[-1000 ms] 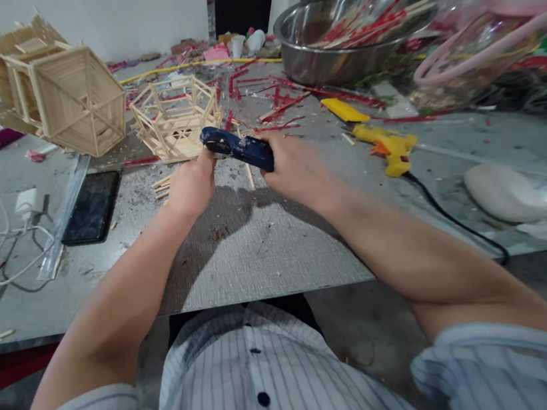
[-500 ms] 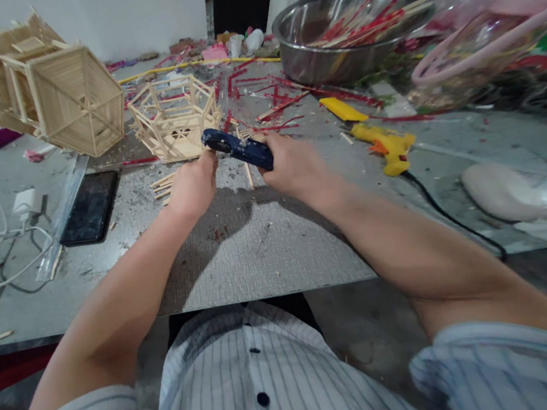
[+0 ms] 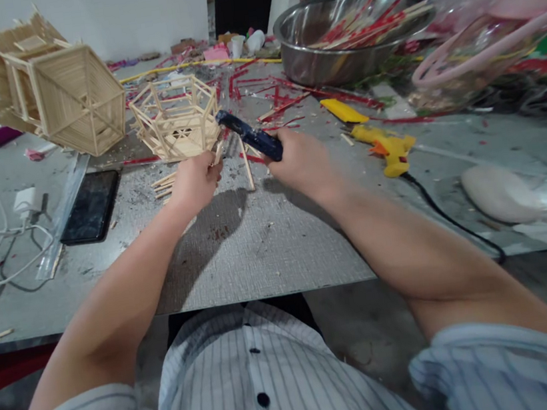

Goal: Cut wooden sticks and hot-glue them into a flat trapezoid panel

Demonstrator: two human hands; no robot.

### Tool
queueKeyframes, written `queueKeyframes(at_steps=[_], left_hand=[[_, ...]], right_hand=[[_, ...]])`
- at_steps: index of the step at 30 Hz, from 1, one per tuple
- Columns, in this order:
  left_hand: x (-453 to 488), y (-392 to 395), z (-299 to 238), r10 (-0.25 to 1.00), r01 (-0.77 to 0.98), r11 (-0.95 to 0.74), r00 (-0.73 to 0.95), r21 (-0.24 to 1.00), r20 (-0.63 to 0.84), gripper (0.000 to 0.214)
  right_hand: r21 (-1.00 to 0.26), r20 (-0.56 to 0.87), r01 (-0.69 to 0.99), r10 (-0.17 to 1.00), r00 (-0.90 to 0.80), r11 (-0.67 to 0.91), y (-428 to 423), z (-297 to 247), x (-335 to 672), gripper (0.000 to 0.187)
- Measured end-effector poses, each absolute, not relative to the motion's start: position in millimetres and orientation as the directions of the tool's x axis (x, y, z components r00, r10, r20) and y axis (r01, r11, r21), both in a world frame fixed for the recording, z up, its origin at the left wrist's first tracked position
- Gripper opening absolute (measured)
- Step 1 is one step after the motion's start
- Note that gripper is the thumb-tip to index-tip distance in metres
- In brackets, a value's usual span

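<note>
My right hand [image 3: 302, 164] is closed around one end of a long, dark blue hand tool [image 3: 250, 135], whose exact kind I cannot make out. The tool's far end points up and left, level with the front of the small stick frame. Between the thumb and fingers of my left hand [image 3: 196, 180] is a short wooden stick [image 3: 217, 152], apart from the tool. Just behind that hand stands an open hexagonal frame [image 3: 178, 131] of wooden sticks. Loose sticks [image 3: 164, 184] lie beside my left wrist, and one more stick [image 3: 247, 165] rests between the hands.
A larger stick-built model [image 3: 81, 102] lies on its side at left, near a phone [image 3: 90, 207] and a charger [image 3: 27, 202]. To the right are a yellow glue gun [image 3: 387, 146] with its cord and a metal bowl [image 3: 305, 59] of sticks. Red strips litter the back.
My right hand has drawn the blue tool slightly right, away from my left hand. The tool is tilted more steeply, and the stick in my left fingers now shows.
</note>
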State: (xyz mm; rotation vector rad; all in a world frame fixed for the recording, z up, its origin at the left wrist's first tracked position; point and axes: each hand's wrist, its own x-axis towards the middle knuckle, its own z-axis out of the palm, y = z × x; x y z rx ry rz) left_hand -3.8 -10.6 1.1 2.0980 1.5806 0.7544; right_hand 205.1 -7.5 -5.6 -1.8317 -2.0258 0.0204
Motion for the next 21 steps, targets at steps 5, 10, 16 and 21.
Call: queueKeyframes(at_steps=[5, 10, 16, 21], left_hand=[[-3, -9, 4, 0.973, 0.451, -0.063, 0.228, 0.890, -0.046, 0.011], [-2, -13, 7, 0.961, 0.390, -0.038, 0.265, 0.920, -0.073, 0.011], [-5, -6, -3, 0.928, 0.341, -0.244, 0.355, 0.908, 0.116, 0.009], [-11, 4, -15, 0.890, 0.418, -0.434, 0.338, 0.798, 0.306, 0.011]], right_hand=[[-0.328, 0.403, 0.918, 0.912, -0.075, 0.221, 8, -21, 219, 0.044], [-0.345, 0.421, 0.888, 0.896, -0.144, 0.305, 11, -26, 219, 0.048], [-0.304, 0.373, 0.872, 0.890, -0.261, 0.383, 1, -14, 211, 0.062], [-0.265, 0.376, 0.873, 0.878, -0.297, 0.409, -1, -9, 212, 0.059]])
